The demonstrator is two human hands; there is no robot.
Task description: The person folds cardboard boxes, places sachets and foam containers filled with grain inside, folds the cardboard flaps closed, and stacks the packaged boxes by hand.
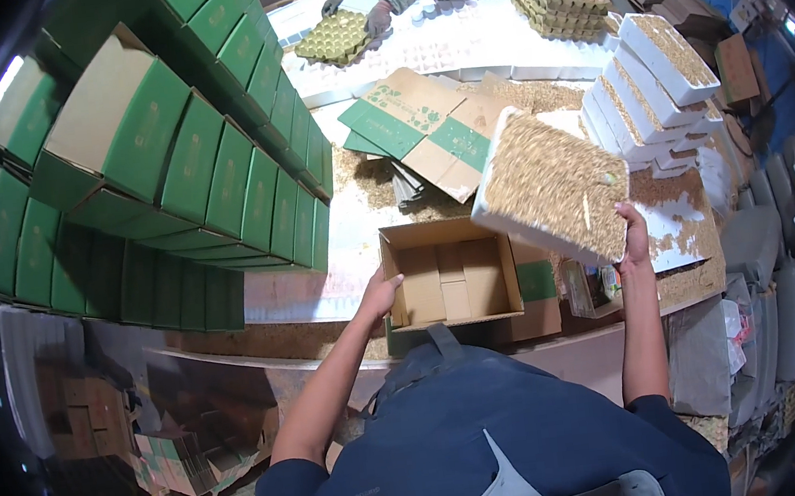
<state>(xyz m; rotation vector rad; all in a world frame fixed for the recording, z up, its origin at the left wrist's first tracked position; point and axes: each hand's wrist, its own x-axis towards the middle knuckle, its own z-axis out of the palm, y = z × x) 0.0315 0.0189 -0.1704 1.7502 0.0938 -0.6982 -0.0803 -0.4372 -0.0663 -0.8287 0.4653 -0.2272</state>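
Observation:
My left hand (382,294) grips the left wall of an open cardboard box (455,311), whose bare brown inside faces up. In my right hand (633,238) is a white foam tray (489,216), held tilted by its right edge. Loose tan husk-like material (549,174) fills this tray to the rim, with a small greenish piece near the right side. The tray hangs above and to the right of the box, its lower left corner close to the box's far right corner. Flattened green and brown cartons (428,128) lie stacked just beyond the box.
Green cartons (204,167) rise in tall stacks on the left. Filled foam trays (651,105) are piled at right, near egg trays (560,2) holding eggs. Across the table, another person's gloved hands (379,19) hold a pulp egg tray (335,36). A small open box (591,293) stands near my right forearm.

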